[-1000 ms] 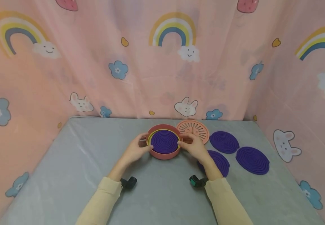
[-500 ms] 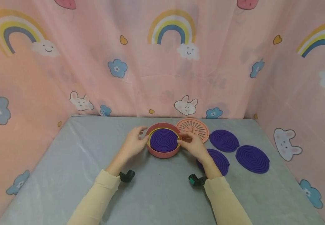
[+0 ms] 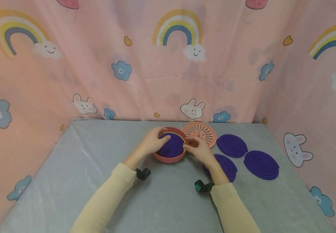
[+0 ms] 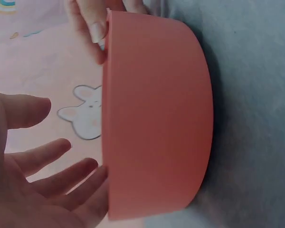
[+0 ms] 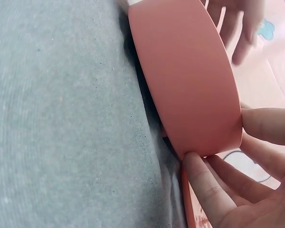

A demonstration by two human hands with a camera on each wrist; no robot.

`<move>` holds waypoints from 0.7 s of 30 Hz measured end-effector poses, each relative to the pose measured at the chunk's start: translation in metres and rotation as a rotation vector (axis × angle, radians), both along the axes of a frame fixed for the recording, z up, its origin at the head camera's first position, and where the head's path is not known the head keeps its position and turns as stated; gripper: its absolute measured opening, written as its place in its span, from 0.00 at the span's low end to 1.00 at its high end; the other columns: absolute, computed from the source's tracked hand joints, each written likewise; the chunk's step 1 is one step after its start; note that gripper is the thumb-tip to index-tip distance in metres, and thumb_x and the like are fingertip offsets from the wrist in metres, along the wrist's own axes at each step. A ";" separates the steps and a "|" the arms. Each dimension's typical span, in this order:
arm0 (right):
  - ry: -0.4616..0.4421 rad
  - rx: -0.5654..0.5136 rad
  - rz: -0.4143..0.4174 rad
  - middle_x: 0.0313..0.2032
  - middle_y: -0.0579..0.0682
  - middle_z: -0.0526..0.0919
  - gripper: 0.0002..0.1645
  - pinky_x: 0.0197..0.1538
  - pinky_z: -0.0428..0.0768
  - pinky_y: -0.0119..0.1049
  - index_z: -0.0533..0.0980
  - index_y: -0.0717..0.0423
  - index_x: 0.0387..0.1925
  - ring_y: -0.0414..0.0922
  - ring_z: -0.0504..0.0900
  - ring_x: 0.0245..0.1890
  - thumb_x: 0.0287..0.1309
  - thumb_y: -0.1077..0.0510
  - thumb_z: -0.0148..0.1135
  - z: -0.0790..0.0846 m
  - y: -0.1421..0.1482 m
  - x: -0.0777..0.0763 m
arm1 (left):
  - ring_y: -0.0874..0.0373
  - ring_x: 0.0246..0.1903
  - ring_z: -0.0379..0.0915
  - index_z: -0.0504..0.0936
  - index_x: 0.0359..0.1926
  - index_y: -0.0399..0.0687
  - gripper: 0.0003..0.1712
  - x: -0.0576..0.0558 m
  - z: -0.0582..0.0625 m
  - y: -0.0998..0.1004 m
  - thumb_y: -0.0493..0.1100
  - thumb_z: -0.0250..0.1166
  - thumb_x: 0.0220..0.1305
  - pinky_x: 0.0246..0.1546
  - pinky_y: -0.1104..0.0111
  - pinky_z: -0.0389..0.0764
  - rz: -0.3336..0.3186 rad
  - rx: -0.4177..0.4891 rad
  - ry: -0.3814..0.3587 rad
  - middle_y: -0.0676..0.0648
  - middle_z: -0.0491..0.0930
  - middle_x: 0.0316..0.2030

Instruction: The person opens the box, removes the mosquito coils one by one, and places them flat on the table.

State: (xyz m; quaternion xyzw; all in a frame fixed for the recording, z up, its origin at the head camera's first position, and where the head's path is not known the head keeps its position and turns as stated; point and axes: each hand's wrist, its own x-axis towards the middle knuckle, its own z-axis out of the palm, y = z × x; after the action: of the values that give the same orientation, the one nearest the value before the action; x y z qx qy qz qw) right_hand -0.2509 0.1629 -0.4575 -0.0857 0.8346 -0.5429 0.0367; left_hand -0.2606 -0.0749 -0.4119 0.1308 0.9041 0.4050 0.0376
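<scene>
The left hand [image 3: 152,141], fingers loosely spread, is over the left rim of a round pink box [image 3: 170,160] on the tabletop [image 3: 69,168] with a purple mosquito coil [image 3: 173,147] inside, while the right hand [image 3: 201,151] pinches the box's right side.

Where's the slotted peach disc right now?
In the head view, the slotted peach disc lies at the back of the table, right of the pink bowl, partly hidden by the right hand.

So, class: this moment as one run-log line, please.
left hand: fingers spread at pink bowl | right hand: grips bowl's side | in bowl: purple coil disc | on table, right: slotted pink disc, three purple coil discs
</scene>
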 end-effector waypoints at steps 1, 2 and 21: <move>0.002 0.001 0.000 0.58 0.59 0.81 0.25 0.55 0.80 0.50 0.78 0.57 0.62 0.56 0.81 0.57 0.65 0.56 0.69 0.000 0.000 0.000 | 0.44 0.64 0.72 0.74 0.67 0.43 0.28 -0.002 -0.001 0.002 0.52 0.62 0.73 0.62 0.49 0.73 -0.001 -0.009 -0.013 0.40 0.75 0.64; 0.003 0.001 0.000 0.58 0.59 0.81 0.25 0.55 0.80 0.49 0.78 0.57 0.62 0.56 0.81 0.56 0.65 0.55 0.69 0.000 0.000 0.001 | 0.43 0.65 0.71 0.74 0.67 0.43 0.28 -0.004 -0.003 0.005 0.52 0.61 0.74 0.63 0.48 0.72 0.000 -0.017 -0.024 0.40 0.75 0.65; -0.012 0.012 -0.022 0.58 0.58 0.81 0.24 0.55 0.80 0.49 0.78 0.56 0.61 0.55 0.81 0.56 0.65 0.56 0.69 -0.001 -0.001 0.000 | 0.40 0.68 0.65 0.70 0.70 0.40 0.31 -0.022 -0.015 0.023 0.48 0.62 0.73 0.66 0.44 0.67 0.040 -0.114 -0.096 0.36 0.71 0.66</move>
State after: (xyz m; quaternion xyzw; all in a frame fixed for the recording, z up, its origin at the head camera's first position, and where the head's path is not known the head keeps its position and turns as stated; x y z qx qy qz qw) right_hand -0.2504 0.1618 -0.4582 -0.0730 0.8386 -0.5386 0.0365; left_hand -0.2825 -0.0520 -0.4270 0.0908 0.9252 0.3595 0.0800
